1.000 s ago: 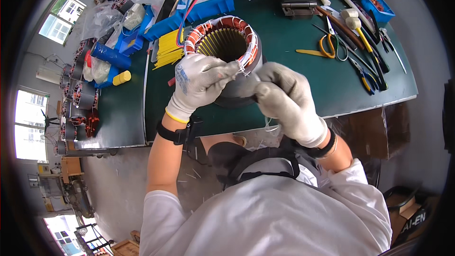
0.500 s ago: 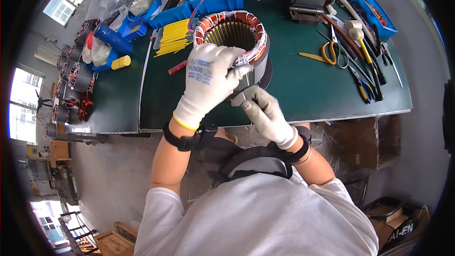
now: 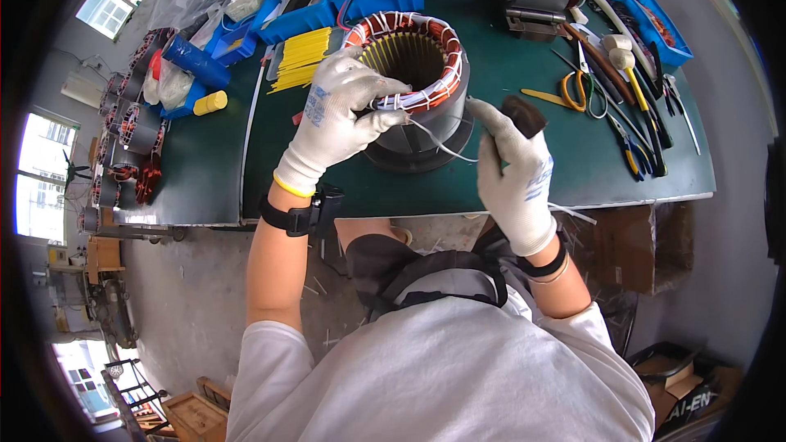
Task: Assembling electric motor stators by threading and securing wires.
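Head-worn fisheye looks down onto the workbench [image 3: 565,184].

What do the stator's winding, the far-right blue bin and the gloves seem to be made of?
Winding: probably copper wire, slightly glossy, from its reddish-orange strands. Blue bin: likely smooth plastic, given its uniform colour. Gloves: matte, likely knitted fabric from their snug wrinkles; coating unclear.
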`<state>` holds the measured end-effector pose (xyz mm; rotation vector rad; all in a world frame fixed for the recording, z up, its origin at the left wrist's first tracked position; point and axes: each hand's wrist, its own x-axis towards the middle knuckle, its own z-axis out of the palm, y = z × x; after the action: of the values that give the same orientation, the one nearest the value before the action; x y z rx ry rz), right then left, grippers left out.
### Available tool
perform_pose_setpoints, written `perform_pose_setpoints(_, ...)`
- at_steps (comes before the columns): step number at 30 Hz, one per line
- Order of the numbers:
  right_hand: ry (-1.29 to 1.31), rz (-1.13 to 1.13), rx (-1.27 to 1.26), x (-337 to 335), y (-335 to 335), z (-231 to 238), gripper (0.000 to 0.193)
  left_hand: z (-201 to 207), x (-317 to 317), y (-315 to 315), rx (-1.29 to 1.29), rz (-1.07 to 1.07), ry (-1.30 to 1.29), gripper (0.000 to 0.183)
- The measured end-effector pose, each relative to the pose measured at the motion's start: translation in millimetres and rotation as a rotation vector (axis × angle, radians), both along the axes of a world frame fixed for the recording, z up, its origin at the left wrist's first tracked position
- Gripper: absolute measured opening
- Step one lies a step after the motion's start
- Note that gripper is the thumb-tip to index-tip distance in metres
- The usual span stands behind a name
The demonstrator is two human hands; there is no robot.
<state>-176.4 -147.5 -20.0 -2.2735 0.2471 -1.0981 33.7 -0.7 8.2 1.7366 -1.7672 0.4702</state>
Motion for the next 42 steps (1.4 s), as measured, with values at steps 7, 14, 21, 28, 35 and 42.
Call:
perform_pose_setpoints(7, -0.104, 0.041, -0.127, 31.0, 21.1, -10.3, 0.033, -6.3, -10.9, -0.1, -0.026, 0.098, 0.146, 0.080)
perform_pose_setpoints(14, 0.172, 0.400, -0.066, 19.8, 0.1, 18.3, 0.040, -9.5, -10.7, 4.5, -0.021, 0.115, 0.162, 0.087)
perform_pose_setpoints(21, 0.468, 0.195, -0.671, 67.2, -31.4, 68.2, 0.056, -17.4, -11.4, -3.7, -0.138, 0.051, 0.327, 0.119)
perform_pose_setpoints(28, 0.709, 0.639, -0.141, 90.1, -44.8, 100.3, 0.071, -19.4, -14.6, -3.8, -0.189, 0.106, 0.306, 0.117)
perform_pose_setpoints(35, -0.130, 0.538, 0.352, 7.5, -65.9, 26.5, 0.022, -8.7, -8.6, -3.9, -0.141, -0.025, 0.119, 0.046)
perform_pose_setpoints(42, 0.132, 0.045, -0.716, -1.7, -20.5, -8.9, 0.022, -6.2, -15.9, -7.9, -0.169, 0.007, 0.110, 0.036)
